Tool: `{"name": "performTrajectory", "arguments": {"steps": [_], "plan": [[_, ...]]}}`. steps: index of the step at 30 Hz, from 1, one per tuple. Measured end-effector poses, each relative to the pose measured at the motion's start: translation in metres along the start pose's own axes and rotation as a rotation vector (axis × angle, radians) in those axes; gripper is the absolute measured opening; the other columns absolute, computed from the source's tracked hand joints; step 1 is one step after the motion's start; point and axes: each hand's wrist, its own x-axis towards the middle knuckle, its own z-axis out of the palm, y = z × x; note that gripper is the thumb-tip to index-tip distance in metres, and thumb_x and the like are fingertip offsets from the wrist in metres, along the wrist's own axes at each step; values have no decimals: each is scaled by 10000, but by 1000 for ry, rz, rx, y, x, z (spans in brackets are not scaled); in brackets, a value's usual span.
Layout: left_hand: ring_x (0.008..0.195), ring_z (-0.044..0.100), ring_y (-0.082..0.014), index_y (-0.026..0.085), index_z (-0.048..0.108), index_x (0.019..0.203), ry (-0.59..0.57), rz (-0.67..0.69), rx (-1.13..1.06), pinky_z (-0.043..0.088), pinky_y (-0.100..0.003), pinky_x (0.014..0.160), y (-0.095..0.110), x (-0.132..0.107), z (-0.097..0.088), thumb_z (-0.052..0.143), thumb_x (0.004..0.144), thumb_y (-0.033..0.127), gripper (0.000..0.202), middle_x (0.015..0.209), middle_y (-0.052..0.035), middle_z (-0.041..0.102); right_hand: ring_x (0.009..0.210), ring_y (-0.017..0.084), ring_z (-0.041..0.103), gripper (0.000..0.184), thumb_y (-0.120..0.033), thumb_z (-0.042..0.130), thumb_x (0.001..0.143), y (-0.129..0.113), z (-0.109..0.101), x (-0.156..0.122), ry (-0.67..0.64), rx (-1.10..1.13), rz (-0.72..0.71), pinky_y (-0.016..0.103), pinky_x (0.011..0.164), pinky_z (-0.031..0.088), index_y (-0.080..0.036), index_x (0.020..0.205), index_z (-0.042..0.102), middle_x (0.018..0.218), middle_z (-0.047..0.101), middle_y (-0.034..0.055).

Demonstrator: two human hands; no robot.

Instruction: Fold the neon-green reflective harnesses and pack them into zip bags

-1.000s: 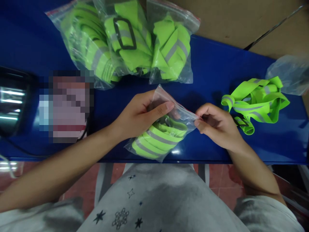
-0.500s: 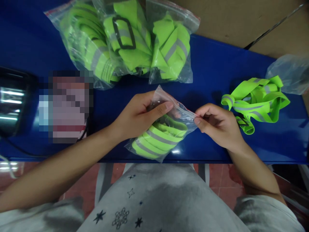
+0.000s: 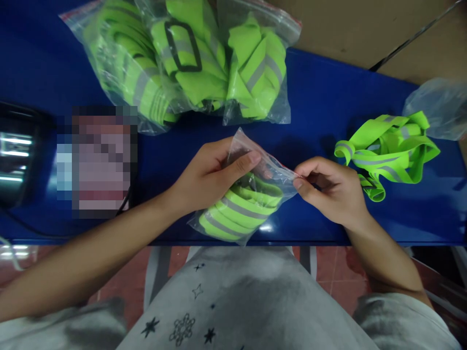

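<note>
A clear zip bag (image 3: pixel 251 194) holding a folded neon-green reflective strap lies at the near edge of the blue table (image 3: pixel 321 102). My left hand (image 3: pixel 211 172) grips the bag's upper left part, thumb on top of the plastic. My right hand (image 3: pixel 328 187) pinches the bag's right corner at the zip edge between thumb and forefinger. Both hands are closed on the bag.
Three filled bags of green straps (image 3: pixel 182 58) lie at the back of the table. A loose green reflective strap (image 3: pixel 386 153) lies right of my right hand, with an empty clear bag (image 3: pixel 438 104) behind it. A dark device (image 3: pixel 14 155) and a blurred-out patch sit at the left.
Both hands keep their grip on the bag with hardly any movement. The view has shifted slightly, so the things at the back sit a little further left.
</note>
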Motion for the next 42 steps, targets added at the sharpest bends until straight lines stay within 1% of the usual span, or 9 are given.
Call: {"name": "performTrajectory", "arguments": {"steps": [6, 9, 14, 18, 21, 24, 28, 34, 42], "plan": [[815, 736, -157, 228, 779, 908, 12, 14, 24, 597, -252, 754, 0, 0, 1, 665, 986, 420, 236, 891, -18, 794, 618, 96, 542, 93, -253, 711, 918, -2, 3, 1, 16, 26, -13, 246, 573, 453, -220, 850, 657, 725, 619, -19], [798, 730, -155, 234, 776, 928, 17, 15, 37, 592, -250, 732, 1, 0, 2, 664, 983, 433, 234, 885, -15, 792, 630, 103, 539, 109, -270, 704, 930, -1, 3, 1, 9, 31, 8, 253, 579, 453, -221, 850, 648, 728, 607, -16], [821, 738, -154, 217, 770, 923, -10, 39, 44, 589, -241, 734, -1, -1, 4, 640, 1003, 404, 241, 920, -22, 795, 674, 111, 554, 130, -336, 696, 959, 3, 4, 1, -50, 96, 26, 260, 605, 462, -223, 905, 659, 797, 623, -1], [773, 728, -131, 199, 756, 945, -53, 30, -14, 566, -213, 689, -2, -2, 5, 658, 998, 393, 223, 907, -19, 790, 695, 96, 562, 114, -303, 720, 950, 5, 6, 1, -75, 169, 19, 241, 614, 452, -220, 910, 653, 831, 637, -10], [758, 720, -124, 181, 756, 951, -51, 26, -9, 557, -205, 689, -3, -2, 6, 658, 996, 410, 253, 898, -21, 784, 679, 86, 556, 116, -275, 730, 941, 6, 8, 1, -59, 186, 3, 225, 598, 440, -209, 891, 649, 806, 631, -19], [760, 714, -116, 172, 760, 970, -49, 44, 10, 553, -196, 690, -3, -2, 6, 651, 1001, 389, 245, 900, -18, 780, 651, 75, 540, 119, -241, 737, 930, 7, 8, 2, -46, 190, -16, 211, 572, 426, -200, 873, 641, 772, 612, -27], [770, 719, -115, 177, 769, 970, -43, 64, 22, 560, -195, 694, -4, -1, 5, 643, 1007, 372, 235, 900, -17, 782, 623, 61, 527, 86, -223, 698, 961, 7, 9, 2, -49, 200, -38, 197, 543, 409, -203, 896, 645, 757, 613, -34], [810, 738, -133, 189, 785, 935, -17, 84, 75, 583, -215, 723, -4, -1, 5, 626, 1015, 400, 276, 921, -29, 790, 671, 77, 568, 67, -209, 716, 946, 7, 9, 1, -7, 103, -112, 212, 581, 450, -213, 924, 652, 787, 630, -25], [790, 733, -129, 177, 767, 969, -17, 44, 61, 568, -207, 709, -3, 0, 6, 624, 1015, 391, 262, 887, -21, 787, 634, 68, 551, 90, -185, 722, 932, 7, 10, 0, 32, 50, -154, 205, 554, 431, -215, 901, 644, 745, 609, -39]]}}
